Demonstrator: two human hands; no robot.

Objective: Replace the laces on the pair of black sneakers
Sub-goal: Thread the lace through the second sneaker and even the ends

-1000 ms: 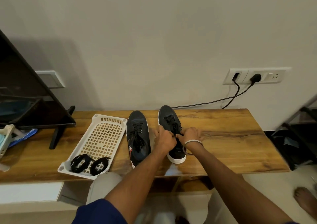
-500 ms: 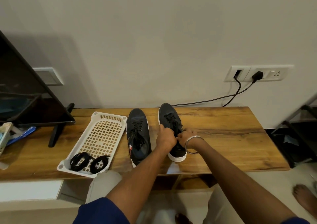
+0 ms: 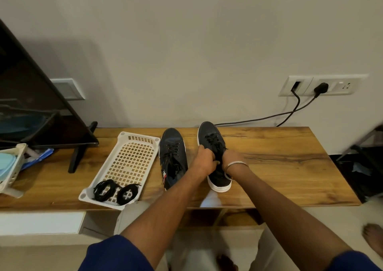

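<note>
Two black sneakers with white soles stand on the wooden table [image 3: 279,167], toes toward the wall. The left sneaker [image 3: 173,156] lies untouched with its black lace loose. My left hand [image 3: 204,159] and my right hand [image 3: 232,156] meet over the right sneaker [image 3: 211,138], fingers curled on its black laces [image 3: 214,141] near the tongue. The exact grip is hidden between the hands. A metal bangle sits on my right wrist. Two coiled black replacement laces [image 3: 115,192] lie in the near end of a white perforated tray [image 3: 132,156].
A dark TV on a stand [image 3: 41,113] fills the table's left end, with a small white basket [image 3: 10,171] beside it. Black cables [image 3: 269,117] run from wall sockets [image 3: 319,86] behind the sneakers. A bare foot [image 3: 373,237] shows on the floor at right.
Both hands have stayed on the right sneaker's laces, shifting slightly up the shoe. The view has tilted a little. The left sneaker and tray have not moved.
</note>
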